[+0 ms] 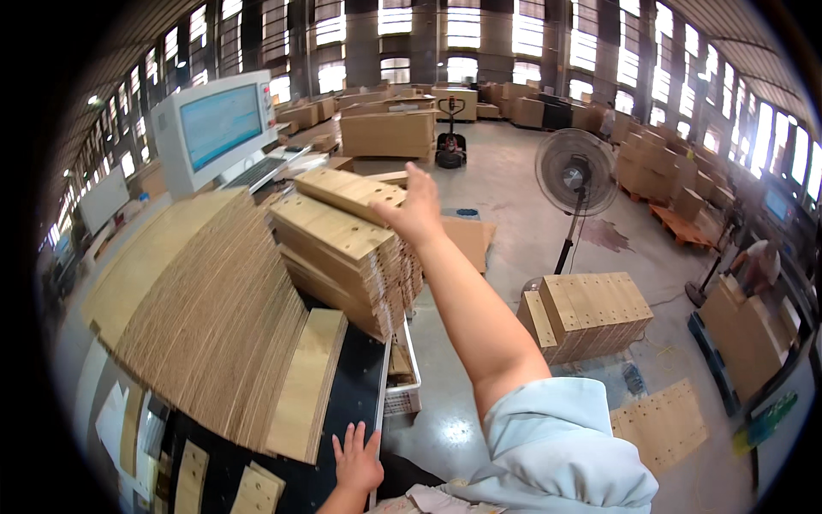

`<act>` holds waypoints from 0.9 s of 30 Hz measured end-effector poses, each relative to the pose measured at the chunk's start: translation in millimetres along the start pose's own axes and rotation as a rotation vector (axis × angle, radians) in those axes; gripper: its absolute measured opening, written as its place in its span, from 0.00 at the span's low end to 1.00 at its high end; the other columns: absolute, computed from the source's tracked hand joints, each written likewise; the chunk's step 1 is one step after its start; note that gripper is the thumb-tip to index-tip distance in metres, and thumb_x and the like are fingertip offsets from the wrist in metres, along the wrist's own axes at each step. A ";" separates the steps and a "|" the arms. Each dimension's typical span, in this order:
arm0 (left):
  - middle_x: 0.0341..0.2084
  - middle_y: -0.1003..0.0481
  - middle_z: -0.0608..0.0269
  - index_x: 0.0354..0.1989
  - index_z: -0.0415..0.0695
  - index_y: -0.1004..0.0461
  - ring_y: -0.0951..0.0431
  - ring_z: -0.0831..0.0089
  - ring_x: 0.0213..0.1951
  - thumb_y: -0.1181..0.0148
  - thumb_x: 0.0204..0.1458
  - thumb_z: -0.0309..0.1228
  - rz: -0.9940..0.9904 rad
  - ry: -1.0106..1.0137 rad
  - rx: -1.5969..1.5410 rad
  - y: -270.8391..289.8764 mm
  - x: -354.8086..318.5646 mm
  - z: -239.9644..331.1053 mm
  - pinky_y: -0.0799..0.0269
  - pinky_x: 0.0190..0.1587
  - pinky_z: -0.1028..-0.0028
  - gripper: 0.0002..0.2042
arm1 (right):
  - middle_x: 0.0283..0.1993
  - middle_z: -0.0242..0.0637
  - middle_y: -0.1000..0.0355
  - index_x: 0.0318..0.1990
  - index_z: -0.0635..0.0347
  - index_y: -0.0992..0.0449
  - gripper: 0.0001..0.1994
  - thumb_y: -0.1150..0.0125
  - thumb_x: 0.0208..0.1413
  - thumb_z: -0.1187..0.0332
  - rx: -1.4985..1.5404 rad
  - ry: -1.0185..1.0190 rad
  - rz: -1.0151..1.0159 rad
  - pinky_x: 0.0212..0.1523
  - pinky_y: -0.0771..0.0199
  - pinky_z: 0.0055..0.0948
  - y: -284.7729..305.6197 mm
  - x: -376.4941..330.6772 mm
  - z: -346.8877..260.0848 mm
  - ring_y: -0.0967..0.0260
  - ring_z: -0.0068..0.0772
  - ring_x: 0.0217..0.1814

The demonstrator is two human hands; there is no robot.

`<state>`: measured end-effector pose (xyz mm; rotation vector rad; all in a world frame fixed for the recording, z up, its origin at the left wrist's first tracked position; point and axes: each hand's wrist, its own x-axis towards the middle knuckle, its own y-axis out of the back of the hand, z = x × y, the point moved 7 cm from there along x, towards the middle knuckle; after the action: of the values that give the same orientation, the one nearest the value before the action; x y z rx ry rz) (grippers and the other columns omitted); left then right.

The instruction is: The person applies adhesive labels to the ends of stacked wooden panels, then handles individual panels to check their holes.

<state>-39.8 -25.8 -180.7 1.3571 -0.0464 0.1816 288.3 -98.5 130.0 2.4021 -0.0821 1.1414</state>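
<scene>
My right hand (413,208) reaches forward with its fingers stretched, against the near right end of the top bundle of drilled wooden boards (338,190). Below that bundle stands a tall stack of similar boards (330,230), with small holes along their ends. My left hand (356,460) is open, fingers spread, at the right edge of the black table (349,368). Beside it lies a short stack of plain boards (301,385). A large, long row of stacked panels (197,317) fills the table's left side.
A white computer monitor (218,128) and keyboard (257,174) stand at the far left. Under the table edge sits a white crate (404,396). To the right are a stack of drilled boards (595,308) and a pedestal fan (575,171). A pallet jack (451,137) stands beyond.
</scene>
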 end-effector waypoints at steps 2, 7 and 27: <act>0.60 0.45 0.53 0.55 0.49 0.36 0.50 0.55 0.64 0.41 0.36 0.29 0.026 0.017 -0.034 13.0 -3.4 -4.0 0.62 0.62 0.45 0.31 | 0.60 0.50 0.46 0.58 0.62 0.43 0.37 0.33 0.41 0.59 0.342 0.139 0.159 0.64 0.53 0.38 24.5 -34.2 -38.1 0.54 0.49 0.66; 0.53 0.36 0.54 0.53 0.45 0.34 0.36 0.59 0.56 0.40 0.40 0.28 0.156 -0.022 -0.557 29.0 -19.2 -27.4 0.42 0.58 0.64 0.27 | 0.49 0.45 0.35 0.50 0.64 0.34 0.24 0.37 0.42 0.71 0.586 0.304 0.040 0.57 0.43 0.37 55.8 -199.8 -95.5 0.40 0.44 0.56; 0.44 0.29 0.46 0.49 0.40 0.33 0.30 0.52 0.48 0.44 0.44 0.29 0.427 1.392 -0.113 194.4 -496.9 -290.7 0.34 0.51 0.63 0.21 | 0.49 0.52 0.33 0.51 0.63 0.33 0.25 0.39 0.44 0.65 0.526 0.452 -1.239 0.55 0.38 0.38 -190.3 -451.8 -330.0 0.38 0.51 0.55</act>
<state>-580.7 245.2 -123.5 0.8542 0.8086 1.4119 -194.5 150.1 -103.3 1.8140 1.7387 1.0267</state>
